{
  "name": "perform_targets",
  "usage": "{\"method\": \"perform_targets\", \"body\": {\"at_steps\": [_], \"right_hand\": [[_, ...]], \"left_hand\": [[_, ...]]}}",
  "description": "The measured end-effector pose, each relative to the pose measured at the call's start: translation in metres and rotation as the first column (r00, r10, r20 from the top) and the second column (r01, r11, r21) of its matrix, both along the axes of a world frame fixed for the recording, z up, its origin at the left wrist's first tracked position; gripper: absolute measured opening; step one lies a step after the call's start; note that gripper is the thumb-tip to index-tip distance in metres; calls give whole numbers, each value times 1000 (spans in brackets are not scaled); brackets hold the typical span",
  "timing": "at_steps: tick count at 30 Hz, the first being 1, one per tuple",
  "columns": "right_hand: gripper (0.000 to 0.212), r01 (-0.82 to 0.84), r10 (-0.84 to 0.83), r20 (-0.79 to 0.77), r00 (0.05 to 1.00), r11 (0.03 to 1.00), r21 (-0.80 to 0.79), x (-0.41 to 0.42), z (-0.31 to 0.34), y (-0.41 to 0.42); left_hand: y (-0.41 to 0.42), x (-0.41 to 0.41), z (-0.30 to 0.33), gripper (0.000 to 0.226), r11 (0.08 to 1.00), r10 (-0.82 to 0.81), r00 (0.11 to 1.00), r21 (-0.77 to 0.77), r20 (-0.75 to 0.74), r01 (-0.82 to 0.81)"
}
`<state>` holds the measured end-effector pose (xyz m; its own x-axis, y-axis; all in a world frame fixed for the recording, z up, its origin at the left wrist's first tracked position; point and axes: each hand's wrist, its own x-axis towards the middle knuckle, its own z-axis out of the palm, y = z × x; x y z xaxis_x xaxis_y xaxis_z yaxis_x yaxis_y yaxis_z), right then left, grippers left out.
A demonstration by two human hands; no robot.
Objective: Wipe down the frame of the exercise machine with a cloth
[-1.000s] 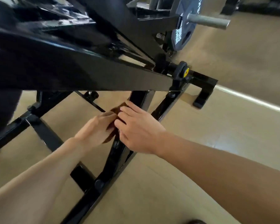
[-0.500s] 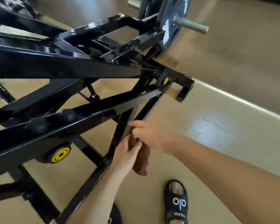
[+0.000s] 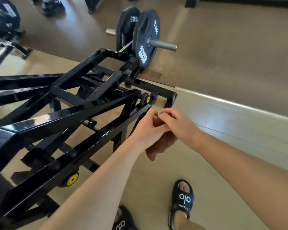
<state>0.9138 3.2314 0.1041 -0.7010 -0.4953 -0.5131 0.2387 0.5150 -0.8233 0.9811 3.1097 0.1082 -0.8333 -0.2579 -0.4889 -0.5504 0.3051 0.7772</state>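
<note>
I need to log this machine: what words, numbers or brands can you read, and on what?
"alo": strap of right sandal, with smaller print below, too small to trust.
"alo": left sandal, partly cut off.
"15KG": rear weight plate, seen reversed.
Front weight plate: white lettering, too blurred to read.

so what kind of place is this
Most likely a gym. A black steel plate-loaded machine frame carries weight plates marked 15KG on a steel peg, and more dark equipment stands on the floor behind it.
</note>
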Motion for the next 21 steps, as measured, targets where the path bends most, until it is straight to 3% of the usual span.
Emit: {"method": "perform_targets", "body": {"at_steps": [4, 8, 11, 15, 21], "right_hand": [[39, 42, -36, -82, 996, 997, 65, -12, 42, 14], [56, 72, -69, -64, 996, 996, 53, -28, 90, 21], [56, 128, -123, -65, 990, 989, 74, -44, 128, 30], [51, 248, -251, 41, 967, 966, 75, -71, 173, 44], [46, 237, -227, 258, 939, 972, -5, -103, 210, 49]], "left_hand": [[6, -17, 53, 32, 999, -28, 999, 40, 46, 26], [5, -40, 109, 31, 995, -67, 993, 82, 101, 59], [6, -59, 148, 37, 989, -129, 980, 92, 149, 116], [12, -82, 190, 65, 966, -235, 953, 156, 189, 207], [3, -119, 220, 46, 973, -229, 969, 52, 94, 225]]}}
